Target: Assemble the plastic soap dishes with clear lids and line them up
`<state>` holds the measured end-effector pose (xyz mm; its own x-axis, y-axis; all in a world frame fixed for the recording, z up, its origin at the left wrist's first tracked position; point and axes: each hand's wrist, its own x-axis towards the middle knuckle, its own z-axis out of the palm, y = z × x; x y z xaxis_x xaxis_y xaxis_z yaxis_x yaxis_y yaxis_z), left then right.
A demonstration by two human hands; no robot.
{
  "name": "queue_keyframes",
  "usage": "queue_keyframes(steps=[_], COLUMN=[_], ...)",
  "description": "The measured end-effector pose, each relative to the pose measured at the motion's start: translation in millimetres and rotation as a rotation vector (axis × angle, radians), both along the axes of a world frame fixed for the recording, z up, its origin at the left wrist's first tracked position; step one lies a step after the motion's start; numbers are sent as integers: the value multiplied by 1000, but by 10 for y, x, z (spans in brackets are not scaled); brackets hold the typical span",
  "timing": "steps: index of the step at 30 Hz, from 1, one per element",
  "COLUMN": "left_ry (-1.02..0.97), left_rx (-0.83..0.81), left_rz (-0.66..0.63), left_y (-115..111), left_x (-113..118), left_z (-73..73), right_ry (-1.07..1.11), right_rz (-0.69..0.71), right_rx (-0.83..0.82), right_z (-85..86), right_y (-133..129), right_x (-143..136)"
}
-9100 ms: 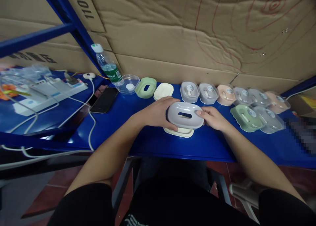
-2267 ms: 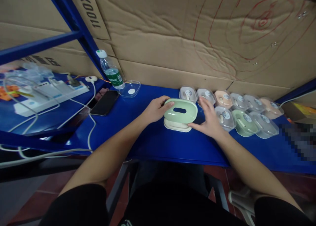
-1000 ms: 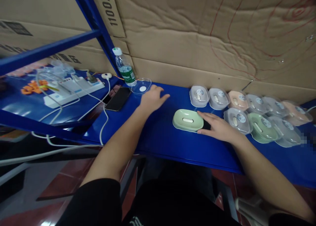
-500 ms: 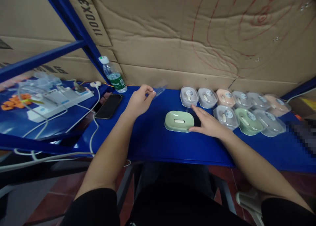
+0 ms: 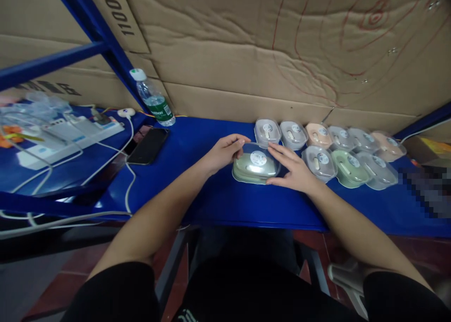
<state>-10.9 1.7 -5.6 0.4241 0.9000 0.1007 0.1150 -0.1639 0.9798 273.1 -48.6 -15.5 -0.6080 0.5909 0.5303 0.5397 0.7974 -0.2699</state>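
A green oval box lies on the blue table in front of me. Over it is a clear plastic cover with a round white sticker. My left hand pinches the cover's upper left edge, fingers closed. My right hand is at the cover's right side, fingers apart, its fingertips touching the edge. Whether the cover sits fully down on the box cannot be told.
Several covered boxes in grey, green and peach stand in two rows at the right. A water bottle, a phone and a power strip with cables lie left. Cardboard rises behind.
My left hand has moved right with the clear cover, which now lies over the green box. My right hand stays near the box's right end. The view has shifted slightly.
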Motion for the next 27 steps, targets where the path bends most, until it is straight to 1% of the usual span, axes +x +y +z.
queue_keyframes(steps=[2,4,5,6,7,9,10,12,17,24,27], left_ry=[172,422,550,666,758,862,883,883,757,671,671], left_rx=[114,284,343,365,355,297,278,279,303,271,251], left_rz=[50,165,215,233,223,145,115,96,44,-34,-47], left_y=[-15,-55,-76,-94,-107,-112,-106,-82,-5,68,108], left_x=[-16,-8,2,14,24,37,38,32,-3,-25,-58], left_z=[9,22,30,39,49,68,74,75,17,-44,-53], right_ry=[-13,-50,-72,-92,-106,-108,-102,-96,-120,-122,-101], right_rz=[4,7,8,6,3,-5,-6,-7,-51,-31,-48], right_rx=[-48,-95,-122,-152,-183,-235,-251,-265,-293,-320,-297], right_z=[-63,-115,-132,-143,-149,-151,-149,-146,-141,-160,-171], right_y=[31,61,73,82,88,91,88,83,90,105,101], right_x=[13,18,15,10,3,-12,-16,-18,6,3,-20])
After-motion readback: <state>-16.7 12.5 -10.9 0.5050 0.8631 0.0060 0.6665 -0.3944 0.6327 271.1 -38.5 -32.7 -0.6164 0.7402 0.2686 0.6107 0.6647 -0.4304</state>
